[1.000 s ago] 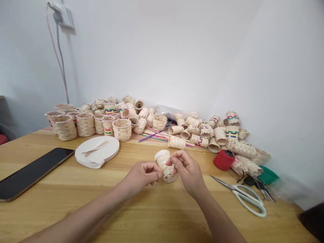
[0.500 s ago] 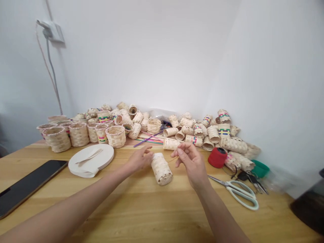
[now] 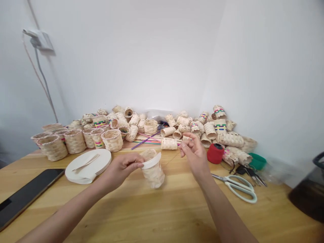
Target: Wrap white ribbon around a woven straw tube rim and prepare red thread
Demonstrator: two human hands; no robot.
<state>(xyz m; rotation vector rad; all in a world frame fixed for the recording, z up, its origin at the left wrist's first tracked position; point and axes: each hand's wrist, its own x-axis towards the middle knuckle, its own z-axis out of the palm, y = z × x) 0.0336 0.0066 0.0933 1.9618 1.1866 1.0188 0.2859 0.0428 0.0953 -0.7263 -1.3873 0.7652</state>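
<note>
My left hand (image 3: 122,166) is closed on the rim of a small woven basket (image 3: 153,172), pinching a white strip (image 3: 152,162) against its top edge. The basket stands almost upright just above the wooden table (image 3: 162,212). My right hand (image 3: 193,153) is raised to the right of the basket, fingers pinched together as if on a thin thread or needle, which is too fine to make out.
Many small woven baskets (image 3: 112,140) are piled along the back wall. A roll of white strip (image 3: 88,162) lies at the left, beside a dark tablet (image 3: 22,195). Red thread spool (image 3: 215,153), scissors (image 3: 238,187), keys and a green lid (image 3: 257,162) lie at the right.
The basket turned from lying on its side to nearly upright, and my left hand now grips its rim. My right hand has pulled up and away to the right.
</note>
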